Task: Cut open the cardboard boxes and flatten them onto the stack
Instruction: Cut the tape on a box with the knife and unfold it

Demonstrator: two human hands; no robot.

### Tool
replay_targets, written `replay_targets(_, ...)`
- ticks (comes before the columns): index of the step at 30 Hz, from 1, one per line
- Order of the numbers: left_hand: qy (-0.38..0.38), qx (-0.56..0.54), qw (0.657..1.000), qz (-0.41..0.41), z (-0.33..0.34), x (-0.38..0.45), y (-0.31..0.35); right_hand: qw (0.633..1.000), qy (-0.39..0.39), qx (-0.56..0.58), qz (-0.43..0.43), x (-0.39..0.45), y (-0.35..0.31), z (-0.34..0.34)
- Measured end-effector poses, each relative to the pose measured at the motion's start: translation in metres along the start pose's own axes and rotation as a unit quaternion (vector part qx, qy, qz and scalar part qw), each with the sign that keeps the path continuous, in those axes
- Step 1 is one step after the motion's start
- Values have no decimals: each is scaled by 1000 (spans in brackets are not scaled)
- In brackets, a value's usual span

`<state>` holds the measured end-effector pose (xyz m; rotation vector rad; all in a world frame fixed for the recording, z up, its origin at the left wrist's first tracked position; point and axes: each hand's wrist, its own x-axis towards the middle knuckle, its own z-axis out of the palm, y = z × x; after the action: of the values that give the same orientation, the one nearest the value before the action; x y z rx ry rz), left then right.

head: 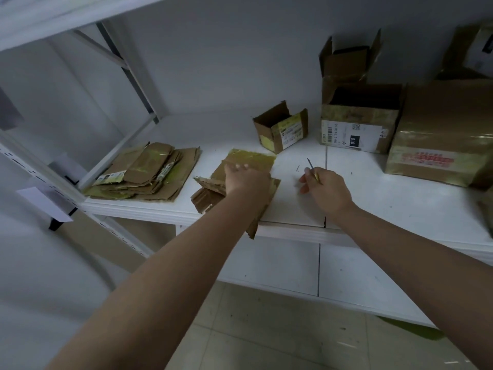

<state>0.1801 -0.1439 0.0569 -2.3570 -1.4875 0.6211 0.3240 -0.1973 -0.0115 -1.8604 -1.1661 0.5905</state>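
On white shelf (293, 209), front edge, middle: left hand (246, 180) flat, fingers straight, pressing flattened cardboard box (250, 158), near corner overhanging edge. Right hand (324, 186) just beside it, pinching thin blade (311, 166), tip up. Stack of flattened cardboard (144, 172) at left end. 4 open boxes toward back right; small open box (280, 126) nearest.

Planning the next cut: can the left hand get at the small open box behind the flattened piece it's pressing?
Probably yes. The left hand rests on the flattened cardboard, and the small open box stands just beyond it with nothing between them.
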Motion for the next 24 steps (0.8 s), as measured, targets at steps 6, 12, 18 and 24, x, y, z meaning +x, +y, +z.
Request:
replay_targets(6, 115, 24, 970, 211, 21, 9, -49, 999, -1, 29, 31, 5, 10, -7)
replay_targets(12, 170, -133, 958, 190, 41, -1, -59, 999, -40, 31, 11, 8, -2, 3)
replay_targets(18, 258, -354, 897, 57, 37, 2, -6, 1000, -16, 26, 3, 5, -12, 10)
replay_targets(24, 228, -542, 805, 78, 36, 6, -40, 992, 80, -93, -27, 0, -15, -1)
